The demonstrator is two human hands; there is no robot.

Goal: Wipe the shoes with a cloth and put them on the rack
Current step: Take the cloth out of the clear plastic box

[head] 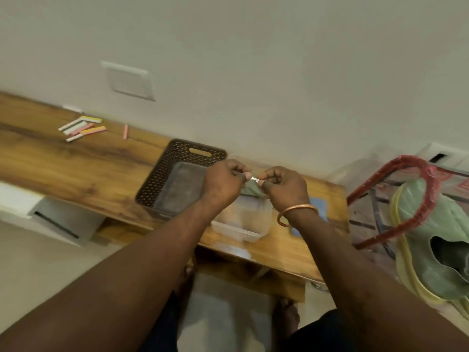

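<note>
Head view, left hand and right hand curled, both pinched 1 small white bit over the wooden table, green cloth just under the fingers, brown basket beside, green shoe far right by the red rack

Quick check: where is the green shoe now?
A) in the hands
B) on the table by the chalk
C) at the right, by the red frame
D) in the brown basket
C: the green shoe lies at the right edge by the red frame; the left hand and right hand pinch a small white item.
</note>
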